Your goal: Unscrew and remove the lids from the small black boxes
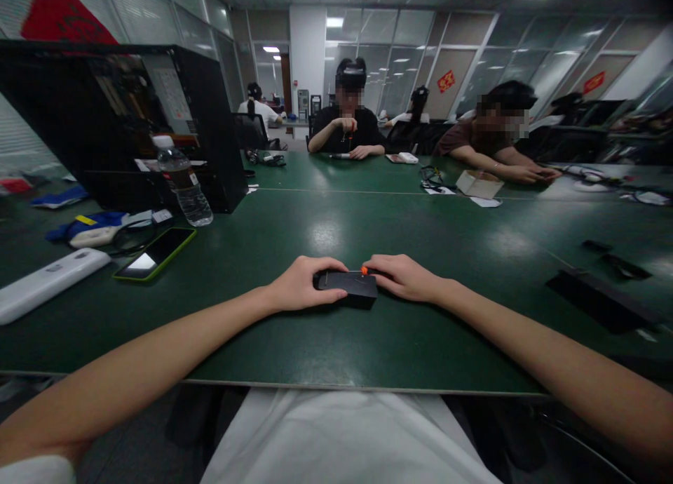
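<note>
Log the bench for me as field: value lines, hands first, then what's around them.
Left hand: grips the left end of a black block
Right hand: fingertips at a small orange piece by the block's right end; grip unclear
Surface: green table
Left side: green-edged phone, water bottle, white oblong object
Right side: dark flat piece
Opposite: person in black, seated

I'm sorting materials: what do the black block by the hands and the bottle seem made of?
Black block: perhaps plastic or coated metal, smooth and fairly matte; its even, dull faces fit either.
Bottle: most likely clear, glossy plastic, since its wall is see-through and catches bright highlights.
</note>
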Available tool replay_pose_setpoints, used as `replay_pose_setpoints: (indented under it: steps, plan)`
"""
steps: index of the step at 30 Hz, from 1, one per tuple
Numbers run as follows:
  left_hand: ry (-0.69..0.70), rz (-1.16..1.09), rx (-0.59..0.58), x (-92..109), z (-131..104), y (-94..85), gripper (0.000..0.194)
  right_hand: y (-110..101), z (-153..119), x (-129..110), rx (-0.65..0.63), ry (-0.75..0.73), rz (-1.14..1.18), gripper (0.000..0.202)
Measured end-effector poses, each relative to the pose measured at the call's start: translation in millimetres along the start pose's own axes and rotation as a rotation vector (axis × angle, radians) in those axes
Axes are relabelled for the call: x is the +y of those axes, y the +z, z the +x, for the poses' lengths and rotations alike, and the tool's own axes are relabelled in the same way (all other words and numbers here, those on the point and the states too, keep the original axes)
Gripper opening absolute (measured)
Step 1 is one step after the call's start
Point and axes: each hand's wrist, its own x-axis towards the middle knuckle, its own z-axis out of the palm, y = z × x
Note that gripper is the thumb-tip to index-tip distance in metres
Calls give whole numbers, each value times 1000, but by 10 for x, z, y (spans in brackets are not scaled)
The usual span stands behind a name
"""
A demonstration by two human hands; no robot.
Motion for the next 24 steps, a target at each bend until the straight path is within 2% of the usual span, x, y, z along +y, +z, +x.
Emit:
replay_pose_setpoints:
  steps: [8, 13, 19, 24]
  plan:
    - [10, 5, -4, -32, 3, 17, 44, -32, -50, 118, -18, 15, -37, 30]
    - [9, 18, -20, -31, 1, 14, 45, -44, -49, 207, 44, 18, -140, 27]
    - [24, 24, -18, -37, 1, 20, 46, -10, 65, 30, 187, -34, -237, 26]
    - [62, 31, -28, -72, 0, 43, 49, 64, 116, -92, 187, -56, -124, 28]
